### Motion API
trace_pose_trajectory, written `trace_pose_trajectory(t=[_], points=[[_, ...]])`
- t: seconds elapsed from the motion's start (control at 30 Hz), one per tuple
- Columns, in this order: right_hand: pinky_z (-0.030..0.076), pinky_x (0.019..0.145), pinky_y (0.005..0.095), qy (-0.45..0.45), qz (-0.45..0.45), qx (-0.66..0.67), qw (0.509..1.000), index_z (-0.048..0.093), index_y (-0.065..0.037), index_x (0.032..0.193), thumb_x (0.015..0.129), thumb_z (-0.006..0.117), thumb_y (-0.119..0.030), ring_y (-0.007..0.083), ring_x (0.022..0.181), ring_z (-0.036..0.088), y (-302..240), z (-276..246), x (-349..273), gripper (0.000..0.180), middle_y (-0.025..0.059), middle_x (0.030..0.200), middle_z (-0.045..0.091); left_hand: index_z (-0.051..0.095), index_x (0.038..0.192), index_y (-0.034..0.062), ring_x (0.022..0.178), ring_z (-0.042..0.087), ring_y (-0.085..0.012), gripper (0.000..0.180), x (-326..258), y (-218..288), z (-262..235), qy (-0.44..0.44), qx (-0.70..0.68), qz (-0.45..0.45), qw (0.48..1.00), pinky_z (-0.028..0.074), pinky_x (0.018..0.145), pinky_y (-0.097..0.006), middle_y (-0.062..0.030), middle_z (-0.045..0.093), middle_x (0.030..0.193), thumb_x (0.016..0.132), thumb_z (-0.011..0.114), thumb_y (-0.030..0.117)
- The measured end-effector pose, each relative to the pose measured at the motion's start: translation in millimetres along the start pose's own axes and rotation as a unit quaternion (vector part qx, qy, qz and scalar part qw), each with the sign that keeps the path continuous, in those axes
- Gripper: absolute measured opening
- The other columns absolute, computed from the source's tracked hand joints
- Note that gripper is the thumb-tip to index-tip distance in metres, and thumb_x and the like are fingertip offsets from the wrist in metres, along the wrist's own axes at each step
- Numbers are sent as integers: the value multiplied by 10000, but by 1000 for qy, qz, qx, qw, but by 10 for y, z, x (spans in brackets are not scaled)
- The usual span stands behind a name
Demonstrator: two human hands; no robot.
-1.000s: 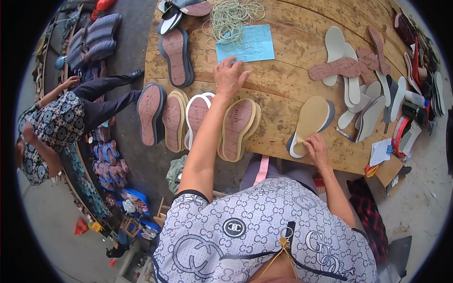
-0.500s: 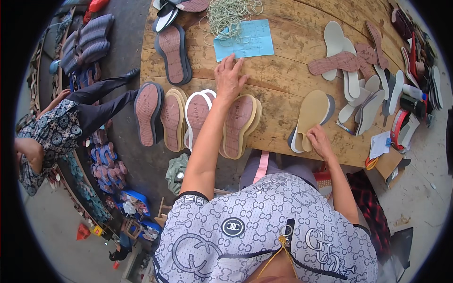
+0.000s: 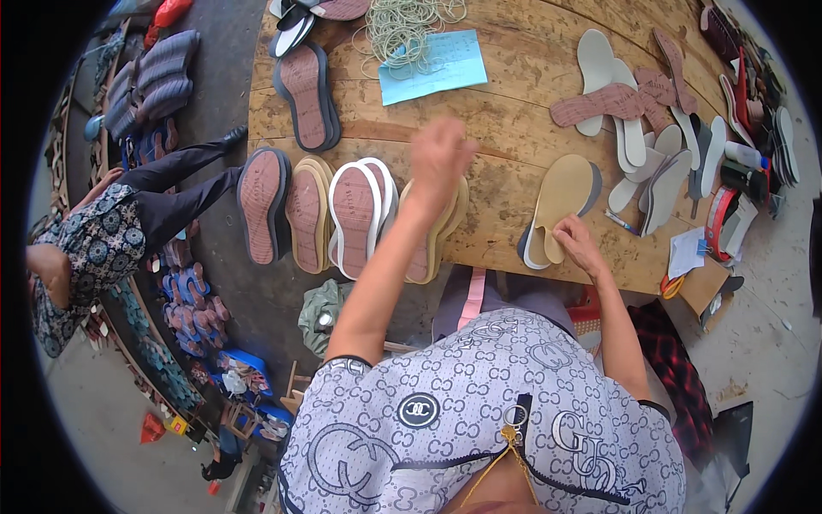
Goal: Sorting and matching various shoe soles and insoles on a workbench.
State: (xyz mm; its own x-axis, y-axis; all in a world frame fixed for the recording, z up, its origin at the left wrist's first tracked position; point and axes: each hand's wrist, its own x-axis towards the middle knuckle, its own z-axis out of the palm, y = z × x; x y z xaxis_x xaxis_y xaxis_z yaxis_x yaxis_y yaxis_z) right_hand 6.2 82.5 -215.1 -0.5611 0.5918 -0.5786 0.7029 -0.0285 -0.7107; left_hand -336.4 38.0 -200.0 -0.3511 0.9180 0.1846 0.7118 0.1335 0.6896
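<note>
My left hand [image 3: 441, 163] is raised over the wooden table [image 3: 505, 128], smeared by motion, so its fingers do not show clearly. Just below it, my forearm partly covers a tan-edged pair of soles [image 3: 456, 227] with pinkish-brown tops. My right hand [image 3: 582, 247] pinches the near end of a tan shoe sole [image 3: 562, 190]. Beneath that sole lie white and dark grey soles [image 3: 591, 195], mostly hidden. Left of my forearm, a white-edged pair [image 3: 353, 214], another tan-edged pair [image 3: 306, 214] and a dark-edged pair [image 3: 264, 206] stand in a row.
A blue paper sheet [image 3: 445, 73] lies partly under tangled pale cord [image 3: 402, 30]. Another dark-edged pair [image 3: 301, 98] lies at the far left. Loose white and brown insoles [image 3: 599, 107] are heaped at right, near a pen [image 3: 622, 223]. Another person [image 3: 94, 227] is at left.
My left hand has lifted off the blue sheet's edge and moved right and nearer to me. My right hand keeps its hold on the tan sole. The view has shifted slightly.
</note>
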Motion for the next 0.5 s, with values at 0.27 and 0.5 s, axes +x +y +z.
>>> trace_pose_trajectory(t=[0.27,0.5], points=[[442,728,306,18,12,71,997,579,2,834,889,578,-173,187,794,538,254,-228,81,183,75,827,540,568,1177,96,1000,554,-292,457,-1310,1203,874,-249,-97,106,958,421,857,-430,-107,594,1083,771,698,262],[420,702,267,164,-115,29,979,575,-16,937,900,595,-181,127,783,521,-521,-999,-52,170,33,849,548,538,1228,115,1087,500,-287,485,-1536,1251,1014,-242,30,75,967,402,863,-426,-74,525,1236,800,668,305]])
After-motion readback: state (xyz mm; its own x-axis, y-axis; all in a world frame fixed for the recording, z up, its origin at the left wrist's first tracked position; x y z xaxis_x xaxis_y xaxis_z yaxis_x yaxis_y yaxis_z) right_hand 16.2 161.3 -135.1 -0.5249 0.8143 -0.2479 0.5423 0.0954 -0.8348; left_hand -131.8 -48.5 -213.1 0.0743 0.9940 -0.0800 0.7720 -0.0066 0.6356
